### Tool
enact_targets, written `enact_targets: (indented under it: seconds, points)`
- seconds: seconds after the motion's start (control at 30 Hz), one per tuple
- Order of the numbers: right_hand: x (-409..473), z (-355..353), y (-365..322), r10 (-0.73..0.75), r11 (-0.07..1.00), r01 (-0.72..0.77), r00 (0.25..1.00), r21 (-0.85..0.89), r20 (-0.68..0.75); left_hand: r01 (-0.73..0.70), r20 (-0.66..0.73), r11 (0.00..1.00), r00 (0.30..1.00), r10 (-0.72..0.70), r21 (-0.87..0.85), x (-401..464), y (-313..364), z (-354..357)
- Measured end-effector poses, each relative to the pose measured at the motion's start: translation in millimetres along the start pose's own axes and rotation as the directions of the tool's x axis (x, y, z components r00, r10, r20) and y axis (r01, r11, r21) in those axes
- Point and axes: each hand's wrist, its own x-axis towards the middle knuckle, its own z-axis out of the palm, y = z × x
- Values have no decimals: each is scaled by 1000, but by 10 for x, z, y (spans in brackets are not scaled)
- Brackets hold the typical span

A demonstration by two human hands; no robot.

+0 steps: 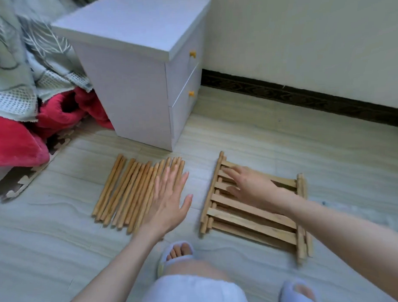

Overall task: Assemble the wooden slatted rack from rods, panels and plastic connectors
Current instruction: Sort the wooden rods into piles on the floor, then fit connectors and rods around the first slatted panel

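Observation:
Several light wooden rods [127, 194] lie side by side on the floor, left of centre. To their right lies a stack of wooden slatted panels [252, 216], flat on the floor. My left hand [170, 201] is spread flat, fingers straight, over the right end of the rod row. With its fingers extended, my right hand [246, 185] rests on the top slats of the panel stack. Neither hand grips anything. No plastic connectors are in view.
A white bedside cabinet [143, 73] with two drawers stands just behind the rods. Red and patterned bedding [34, 107] hangs at the left, above a foam mat edge [36, 174]. A wall with a dark skirting [304, 95] runs behind. My slippered feet [177, 255] are at the bottom.

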Motion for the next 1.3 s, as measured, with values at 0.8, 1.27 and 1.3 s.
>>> enact_targets:
  seconds: [0.8,1.27,1.3]
  points:
    - [-1019,2181,1960,795,200,-685,532,700,293,637,485,715,741,-465,-288,334,351,1747]
    - [-1128,2037,2074,876,63,-551,431,832,219,626,372,699,775,-511,-346,688,578,1592]
    - [-1180,1987,2043,888,62,-525,417,849,193,588,354,727,804,-478,-354,760,670,1503]
